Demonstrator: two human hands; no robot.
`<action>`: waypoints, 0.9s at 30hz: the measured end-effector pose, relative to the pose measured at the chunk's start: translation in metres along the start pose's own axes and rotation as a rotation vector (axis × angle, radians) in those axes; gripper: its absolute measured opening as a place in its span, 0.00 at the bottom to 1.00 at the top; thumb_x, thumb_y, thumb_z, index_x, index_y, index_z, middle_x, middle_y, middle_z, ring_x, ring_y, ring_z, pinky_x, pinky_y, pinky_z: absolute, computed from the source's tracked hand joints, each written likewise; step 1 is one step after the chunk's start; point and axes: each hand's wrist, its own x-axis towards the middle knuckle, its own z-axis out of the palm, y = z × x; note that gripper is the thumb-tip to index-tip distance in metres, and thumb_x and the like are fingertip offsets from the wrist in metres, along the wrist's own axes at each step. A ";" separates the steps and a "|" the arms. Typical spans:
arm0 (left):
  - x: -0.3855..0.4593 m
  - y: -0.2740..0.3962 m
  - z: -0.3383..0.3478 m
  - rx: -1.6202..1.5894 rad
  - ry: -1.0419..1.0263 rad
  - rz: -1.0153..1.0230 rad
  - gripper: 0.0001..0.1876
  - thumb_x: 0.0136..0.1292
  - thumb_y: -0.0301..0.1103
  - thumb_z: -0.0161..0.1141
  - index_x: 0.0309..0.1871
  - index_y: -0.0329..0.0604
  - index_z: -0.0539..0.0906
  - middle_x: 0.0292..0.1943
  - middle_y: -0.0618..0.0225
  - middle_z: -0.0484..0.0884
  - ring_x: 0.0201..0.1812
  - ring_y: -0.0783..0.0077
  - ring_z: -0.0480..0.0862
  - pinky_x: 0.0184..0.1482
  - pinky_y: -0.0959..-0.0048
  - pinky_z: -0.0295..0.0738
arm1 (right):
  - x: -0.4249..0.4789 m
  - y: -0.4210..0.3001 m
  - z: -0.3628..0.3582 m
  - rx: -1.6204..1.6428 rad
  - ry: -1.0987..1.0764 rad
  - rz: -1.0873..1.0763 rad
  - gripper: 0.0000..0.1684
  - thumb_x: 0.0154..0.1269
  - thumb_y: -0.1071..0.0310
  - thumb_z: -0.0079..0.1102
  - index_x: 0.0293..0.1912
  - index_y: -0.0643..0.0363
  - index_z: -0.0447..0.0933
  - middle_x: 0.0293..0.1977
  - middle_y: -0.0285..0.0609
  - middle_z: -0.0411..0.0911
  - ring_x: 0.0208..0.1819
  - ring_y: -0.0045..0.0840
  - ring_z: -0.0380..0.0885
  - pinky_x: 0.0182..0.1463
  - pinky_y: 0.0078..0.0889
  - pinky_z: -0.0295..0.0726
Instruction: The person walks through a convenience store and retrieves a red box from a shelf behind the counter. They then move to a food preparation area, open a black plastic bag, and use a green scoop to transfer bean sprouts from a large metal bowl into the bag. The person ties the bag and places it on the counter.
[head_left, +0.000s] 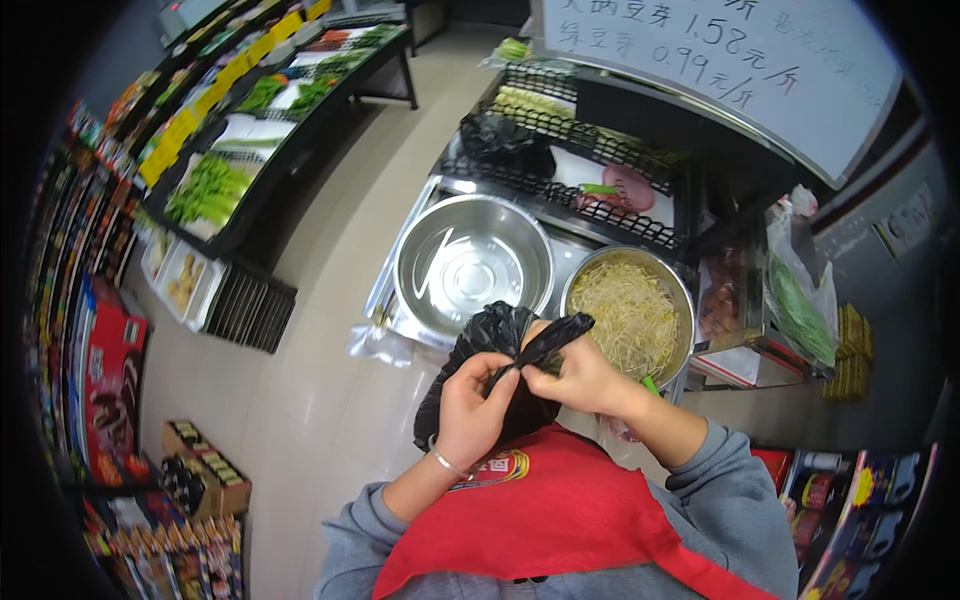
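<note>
A filled black plastic bag (442, 382) hangs in front of my red apron (540, 517); its contents are hidden. My left hand (480, 401) pinches the twisted neck of the bag between thumb and fingers. Close beside it, my right hand (574, 375) grips the same gathered neck, and a loose black end sticks out to the upper right. Just beyond the bag stands a wide steel basin (472, 277) with only shine and reflections inside. To its right, a second steel basin (686, 300) holds a heap of bean sprouts (626, 315).
Behind the basins, a black crate (660, 232) holds a pink scoop (628, 189) and crumpled black bags (502, 139). A whiteboard (720, 67) with handwriting rises above. A clear bag of green vegetables (799, 307) hangs right. Vegetable stand (330, 120) and cartons (206, 469) line the left.
</note>
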 end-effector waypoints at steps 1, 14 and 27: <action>0.017 0.002 0.006 -0.033 -0.006 0.037 0.05 0.67 0.22 0.59 0.44 0.33 0.78 0.38 0.72 0.80 0.41 0.84 0.77 0.46 0.82 0.72 | 0.007 0.001 -0.008 -0.028 0.052 0.033 0.07 0.54 0.74 0.61 0.33 0.63 0.73 0.30 0.40 0.73 0.34 0.26 0.74 0.40 0.30 0.73; 0.107 -0.079 0.029 0.107 -0.156 -0.037 0.06 0.65 0.19 0.58 0.45 0.33 0.77 0.37 0.72 0.79 0.38 0.86 0.77 0.42 0.85 0.71 | -0.002 0.082 -0.035 -0.193 0.392 0.071 0.12 0.56 0.74 0.66 0.40 0.63 0.76 0.39 0.45 0.78 0.43 0.37 0.78 0.48 0.35 0.76; 0.120 -0.067 0.021 -0.158 -0.126 -0.328 0.11 0.64 0.17 0.56 0.49 0.35 0.77 0.40 0.71 0.81 0.44 0.83 0.78 0.49 0.82 0.72 | -0.011 0.097 -0.033 -0.480 0.246 -0.275 0.20 0.44 0.78 0.58 0.43 0.68 0.79 0.43 0.51 0.77 0.45 0.43 0.79 0.49 0.40 0.80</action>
